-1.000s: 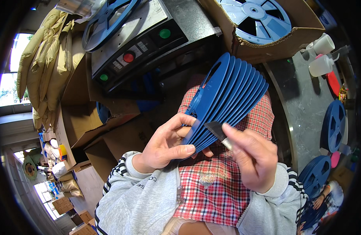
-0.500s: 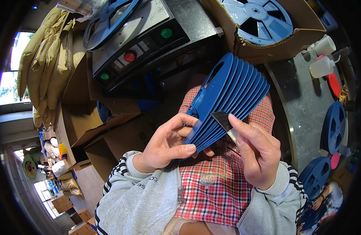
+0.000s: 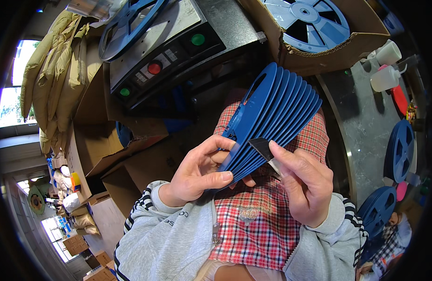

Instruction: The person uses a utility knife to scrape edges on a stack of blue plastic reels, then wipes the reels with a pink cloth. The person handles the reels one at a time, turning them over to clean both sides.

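**A:** ok so the blade (image 3: 261, 149) has slipped a touch left since half a second ago, back toward the left hand. Discs (image 3: 272, 122) barely budge. Who's holding what?

**B:** going left to right: carton (image 3: 101, 145) off to the side, then the left hand (image 3: 195, 171), about half closed round the near end of the blue discs, thumb on the rims, a fingertip poking out underneath. The stack is tilted and fanned over the checked cloth (image 3: 253, 239) on the lap; can't tell if it's resting there. Right hand (image 3: 307, 182) is past that: thumb and finger pinched tight on the blade, the rest curled in. Blade's over the rims, can't tell if it's touching. Bench (image 3: 365, 119) is furthest right.

**A:** how do they handle, you reckon?

**B:** probably light thin plastic, stiffish with some bend, kinda slick. I'd grip the bunched rims like that, not the fanned end, since they'd likely slide apart. Keep fingertips off the blade edge.
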Demonstrator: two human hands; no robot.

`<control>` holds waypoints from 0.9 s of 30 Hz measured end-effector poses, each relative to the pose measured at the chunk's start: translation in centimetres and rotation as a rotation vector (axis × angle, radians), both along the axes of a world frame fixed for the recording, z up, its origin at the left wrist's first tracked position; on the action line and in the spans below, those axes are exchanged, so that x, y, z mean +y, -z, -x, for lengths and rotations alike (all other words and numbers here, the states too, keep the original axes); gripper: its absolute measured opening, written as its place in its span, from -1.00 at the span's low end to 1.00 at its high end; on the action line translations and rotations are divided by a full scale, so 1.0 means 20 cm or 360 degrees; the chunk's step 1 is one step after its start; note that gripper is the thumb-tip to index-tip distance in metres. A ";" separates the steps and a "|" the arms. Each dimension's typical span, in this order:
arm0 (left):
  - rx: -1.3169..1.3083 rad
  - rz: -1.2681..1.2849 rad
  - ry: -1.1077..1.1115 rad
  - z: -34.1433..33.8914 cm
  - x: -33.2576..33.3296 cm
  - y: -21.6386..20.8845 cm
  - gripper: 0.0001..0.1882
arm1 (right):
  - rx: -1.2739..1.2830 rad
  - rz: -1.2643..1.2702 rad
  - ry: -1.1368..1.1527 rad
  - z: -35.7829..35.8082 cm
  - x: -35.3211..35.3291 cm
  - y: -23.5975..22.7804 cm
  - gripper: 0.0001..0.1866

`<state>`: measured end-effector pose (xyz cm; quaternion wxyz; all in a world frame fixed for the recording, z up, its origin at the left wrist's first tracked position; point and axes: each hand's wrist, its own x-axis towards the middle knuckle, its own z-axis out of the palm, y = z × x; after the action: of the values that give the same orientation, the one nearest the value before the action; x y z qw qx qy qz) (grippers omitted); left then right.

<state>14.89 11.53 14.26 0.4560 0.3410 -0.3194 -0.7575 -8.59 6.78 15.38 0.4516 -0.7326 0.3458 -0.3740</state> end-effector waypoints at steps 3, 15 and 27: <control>-0.0020 0.0010 0.0002 0.00 0.00 0.01 -0.53 | -0.0008 0.0030 -0.0125 -0.01 0.01 0.00 -0.57; -0.0065 -0.0045 -0.0004 0.01 0.00 -0.02 -0.49 | 0.0002 0.0067 -0.0013 -0.02 -0.02 -0.01 -0.52; -0.0021 -0.0020 0.0006 0.01 0.00 -0.01 -0.53 | 0.0013 0.0077 -0.0067 -0.03 0.01 -0.01 -0.56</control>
<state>14.73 11.53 14.38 0.4503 0.3483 -0.3182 -0.7580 -7.92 6.90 15.54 0.4400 -0.7520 0.3230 -0.3696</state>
